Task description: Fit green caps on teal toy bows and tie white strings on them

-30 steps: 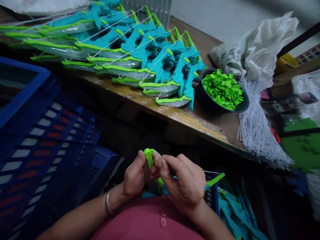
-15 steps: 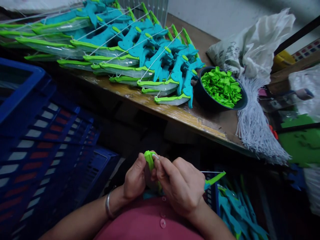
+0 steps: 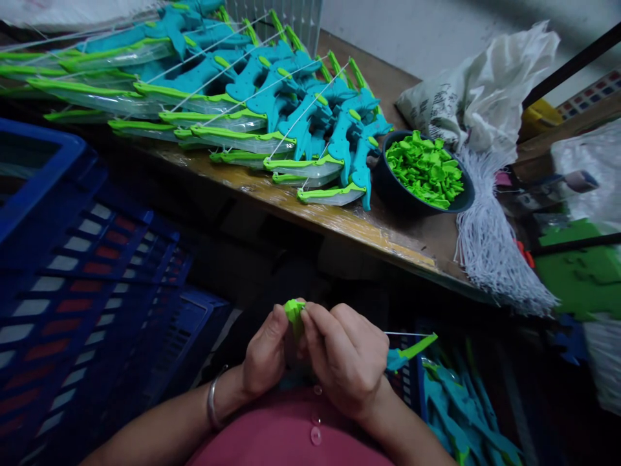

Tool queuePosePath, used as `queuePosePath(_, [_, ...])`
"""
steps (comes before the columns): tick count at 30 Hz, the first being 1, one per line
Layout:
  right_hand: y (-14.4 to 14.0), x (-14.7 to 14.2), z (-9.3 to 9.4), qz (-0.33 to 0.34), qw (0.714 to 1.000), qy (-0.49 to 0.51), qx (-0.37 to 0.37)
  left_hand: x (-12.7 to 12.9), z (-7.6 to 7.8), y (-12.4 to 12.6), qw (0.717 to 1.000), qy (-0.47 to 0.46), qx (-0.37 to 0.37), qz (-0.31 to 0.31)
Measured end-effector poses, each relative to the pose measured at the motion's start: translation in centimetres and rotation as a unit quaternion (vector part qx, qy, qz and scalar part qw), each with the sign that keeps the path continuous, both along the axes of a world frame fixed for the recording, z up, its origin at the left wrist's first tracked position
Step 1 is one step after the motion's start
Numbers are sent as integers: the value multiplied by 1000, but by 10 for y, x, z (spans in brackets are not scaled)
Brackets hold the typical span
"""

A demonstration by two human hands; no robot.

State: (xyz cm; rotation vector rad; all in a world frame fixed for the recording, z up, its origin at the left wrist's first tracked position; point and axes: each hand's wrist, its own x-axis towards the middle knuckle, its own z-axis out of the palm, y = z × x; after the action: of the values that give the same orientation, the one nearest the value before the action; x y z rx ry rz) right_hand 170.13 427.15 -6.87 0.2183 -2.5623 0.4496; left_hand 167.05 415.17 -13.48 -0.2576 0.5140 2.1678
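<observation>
Low in the middle, my left hand and my right hand both grip one toy bow of green and teal plastic. Its upper green tip shows between my thumbs; the other green tip pokes out right of my right hand, with a white string running to it. My fingers hide most of the bow. On the wooden table lies a row of finished toy bows, and beside it a dark bowl full of small green plastic pieces.
Blue plastic crates stand stacked at the left. A bundle of white strings hangs over the table's edge, with a white sack behind it. More teal bow parts lie low at the right, green shapes further right.
My right thumb and fingers have closed over the bow's upper green tip, and the white string at that tip no longer shows. Both hands stay in place.
</observation>
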Motion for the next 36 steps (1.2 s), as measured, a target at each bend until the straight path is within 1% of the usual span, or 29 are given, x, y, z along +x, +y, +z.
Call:
queuePosePath(3, [3,2,-2,9,1000,-15,-12,2,1,3,1000,6,25,-1])
queuePosePath(5, [4,3,-1,17,998,-47,-47,3,2,3,999,38,27,-2])
queuePosePath(6, [5,3,-1,21,996,-61,-68,2,4,3,998,59,20,2])
queuePosePath(8, [6,4,1,26,991,-74,-113,-2,9,1,995,91,-8,29])
queuePosePath(10, [6,5,3,26,985,-77,-155,-8,15,-3,992,110,-29,55])
queuePosePath(11, [5,5,5,28,980,-84,-177,-12,18,-4,991,115,-29,58])
queuePosePath(13, [4,6,7,38,970,-106,-217,-17,22,-7,993,111,-1,35])
queuePosePath(16, [3,7,9,52,957,-125,-256,-20,23,-9,997,66,48,-5])
queuePosePath(18, [2,8,10,56,953,-127,-269,-19,21,-10,997,42,59,-18])
queuePosePath(21, [1,9,10,72,949,-128,-279,-17,16,-10,998,30,53,-31])
queuePosePath(23, [-1,10,11,84,948,-127,-279,-16,15,-12,997,44,47,-33])
queuePosePath(26, [-8,10,10,90,952,-116,-270,-17,17,-20,997,71,28,-33])
queuePosePath(27, [-11,9,8,92,952,-114,-269,-18,19,-23,996,82,10,-30])
queuePosePath(29, [-15,7,1,83,958,-109,-253,-22,23,-29,990,130,-46,-3])
queuePosePath(30, [-16,6,-5,75,963,-105,-235,-24,25,-30,983,164,-79,14])
queuePosePath(32, [-16,3,-18,46,981,-83,-171,-26,32,-31,962,226,-147,50])
queuePosePath(34, [-13,3,-30,22,994,-55,-88,-26,40,-29,941,253,-218,56])
queuePosePath(36, [-11,5,-38,21,998,-57,-28,-26,47,-25,921,274,-268,65])
